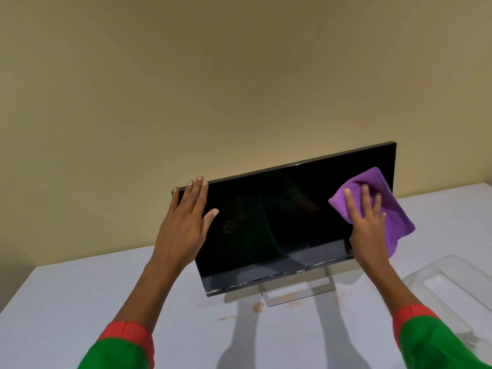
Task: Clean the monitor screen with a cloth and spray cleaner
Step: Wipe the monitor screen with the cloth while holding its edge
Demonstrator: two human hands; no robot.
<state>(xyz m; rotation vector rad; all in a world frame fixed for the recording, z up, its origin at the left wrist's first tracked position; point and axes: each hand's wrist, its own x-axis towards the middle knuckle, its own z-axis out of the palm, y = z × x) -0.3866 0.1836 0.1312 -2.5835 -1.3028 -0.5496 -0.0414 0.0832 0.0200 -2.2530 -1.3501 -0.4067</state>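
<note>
A black monitor with a dark screen stands on a silver stand on the white table. My left hand lies flat against the screen's upper left corner, fingers over the top edge, bracing it. My right hand presses a purple cloth flat against the right side of the screen, fingers spread on the cloth. No spray bottle is in view.
A clear plastic container sits on the white table at the right, close to my right forearm. Small brownish stains mark the table in front of the monitor stand. A plain beige wall rises behind.
</note>
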